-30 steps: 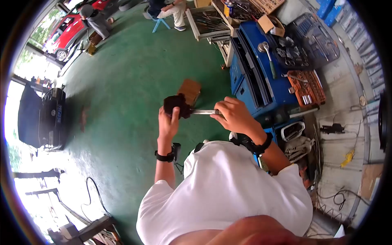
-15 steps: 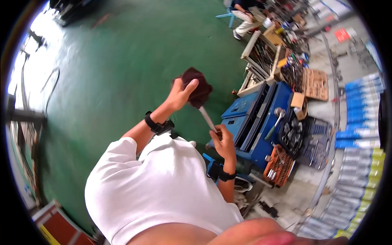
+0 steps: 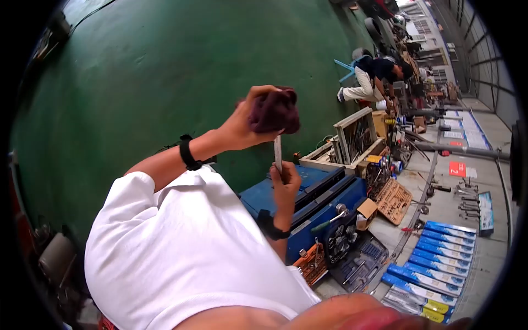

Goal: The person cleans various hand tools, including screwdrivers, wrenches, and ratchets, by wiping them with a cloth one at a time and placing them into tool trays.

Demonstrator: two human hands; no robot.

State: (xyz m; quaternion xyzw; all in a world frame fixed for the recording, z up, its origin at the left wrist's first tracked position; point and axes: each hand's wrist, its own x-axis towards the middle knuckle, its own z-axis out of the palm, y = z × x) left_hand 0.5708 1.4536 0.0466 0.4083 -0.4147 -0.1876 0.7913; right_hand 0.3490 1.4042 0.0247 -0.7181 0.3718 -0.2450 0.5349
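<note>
A dark maroon cloth (image 3: 275,111) is bunched up in my left hand (image 3: 245,122), whose fingers are wrapped round it. Below the cloth comes a flat silvery metal tool (image 3: 278,153); its upper end is hidden in the cloth. My right hand (image 3: 286,180) pinches the tool's lower end, just above the blue tool cabinet (image 3: 324,212).
Open socket sets (image 3: 360,261), an orange tray (image 3: 312,264) and a ratchet (image 3: 332,216) lie on and beside the cabinet. Behind it stands a wooden drawer unit (image 3: 352,140) with tools. A person (image 3: 371,80) sits farther back on a blue stool (image 3: 346,70).
My view has turned to the right, towards the cabinet and wall. The tool has gone from level to nearly upright, with the cloth now above my right hand. Both hands keep their hold.
</note>
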